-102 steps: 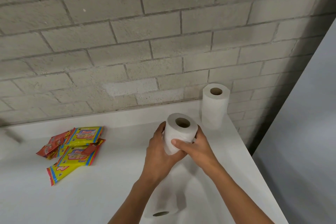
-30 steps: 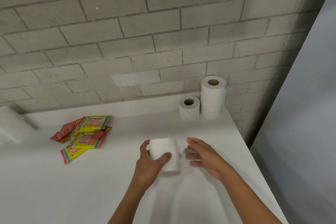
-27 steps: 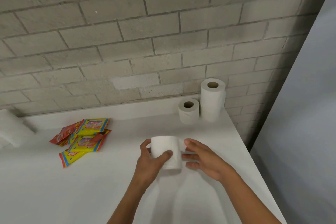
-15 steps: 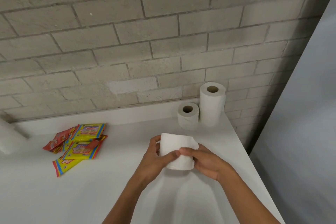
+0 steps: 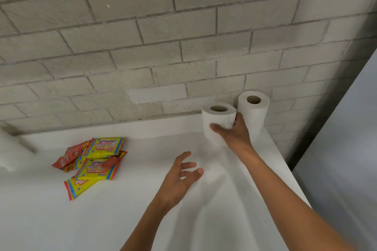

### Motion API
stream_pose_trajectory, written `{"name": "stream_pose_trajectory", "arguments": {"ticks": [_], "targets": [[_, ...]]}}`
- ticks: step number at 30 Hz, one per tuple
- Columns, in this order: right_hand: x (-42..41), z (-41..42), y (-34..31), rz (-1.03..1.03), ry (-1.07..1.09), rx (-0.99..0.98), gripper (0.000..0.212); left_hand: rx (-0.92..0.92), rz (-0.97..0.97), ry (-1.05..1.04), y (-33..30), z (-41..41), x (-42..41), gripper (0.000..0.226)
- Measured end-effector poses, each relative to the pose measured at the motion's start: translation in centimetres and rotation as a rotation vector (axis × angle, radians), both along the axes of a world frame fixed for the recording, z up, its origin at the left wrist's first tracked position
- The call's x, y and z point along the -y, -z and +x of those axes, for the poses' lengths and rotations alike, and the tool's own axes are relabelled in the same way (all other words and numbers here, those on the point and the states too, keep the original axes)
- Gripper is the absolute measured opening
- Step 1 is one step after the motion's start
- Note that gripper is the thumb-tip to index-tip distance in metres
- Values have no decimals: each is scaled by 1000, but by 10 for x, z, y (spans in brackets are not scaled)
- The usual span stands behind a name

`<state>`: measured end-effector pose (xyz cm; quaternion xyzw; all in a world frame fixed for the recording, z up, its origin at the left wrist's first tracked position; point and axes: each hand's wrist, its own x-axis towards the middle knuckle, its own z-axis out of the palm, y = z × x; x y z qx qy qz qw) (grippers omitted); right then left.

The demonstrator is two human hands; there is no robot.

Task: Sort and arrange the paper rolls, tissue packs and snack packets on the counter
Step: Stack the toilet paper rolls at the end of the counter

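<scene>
My right hand (image 5: 234, 134) grips a white paper roll (image 5: 219, 116) upright at the back right of the white counter (image 5: 142, 220). The roll stands right beside a taller white roll (image 5: 254, 114) by the brick wall. White paper continues below my fingers; whether that is a second roll underneath I cannot tell. My left hand (image 5: 182, 177) hovers over the counter's middle with fingers spread and holds nothing. A heap of yellow tissue packs (image 5: 102, 161) and red snack packets (image 5: 70, 156) lies at the left.
Another white roll (image 5: 10, 155) lies blurred at the far left edge. The brick wall (image 5: 183, 47) closes the back. The counter's right edge (image 5: 285, 171) drops off beside a grey panel (image 5: 346, 149).
The roll that both hands held at mid counter has gone back and to the right in my right hand, to beside the tall roll. My left hand has let go and opened.
</scene>
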<state>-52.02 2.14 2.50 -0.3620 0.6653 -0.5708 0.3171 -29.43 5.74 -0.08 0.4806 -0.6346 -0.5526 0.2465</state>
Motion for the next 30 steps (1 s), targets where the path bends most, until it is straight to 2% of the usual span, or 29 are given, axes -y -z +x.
{"name": "stream_pose_trajectory", "arguments": {"ticks": [3,7,14,23,30], "targets": [[23,-1,8,-68,107,-106,85,20,36,8,11,9,2,64],[44,6,19,-176,270,-145,89,42,85,34,25,24,5,65],[61,12,39,-163,414,-209,95,57,149,35,39,49,9,64],[62,10,46,-168,421,-258,95,49,164,27,45,52,9,67],[58,8,48,-97,376,-249,104,73,150,49,40,47,5,69]]}}
